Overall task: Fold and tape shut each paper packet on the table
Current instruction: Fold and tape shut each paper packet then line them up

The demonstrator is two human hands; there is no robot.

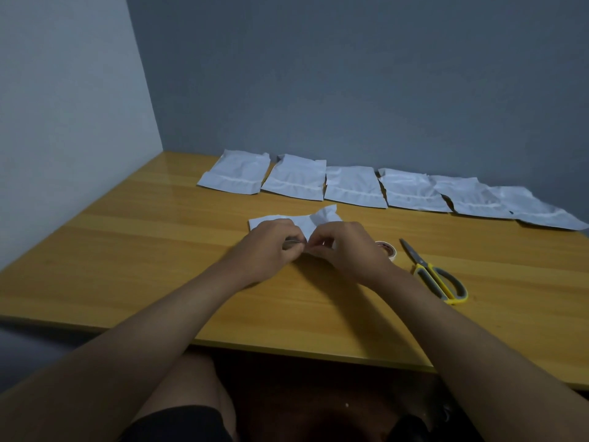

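A white paper packet lies crumpled on the wooden table in the middle, partly hidden under both hands. My left hand pinches its near edge with curled fingers. My right hand pinches the same edge just to the right, fingertips almost meeting the left hand's. Several more white packets lie flat in a row along the back wall, from the leftmost packet to the rightmost packet. A roll of tape sits just right of my right hand.
Yellow-and-grey scissors lie closed on the table to the right of the tape. Walls close the table at the left and back. The table's near edge runs above my knees.
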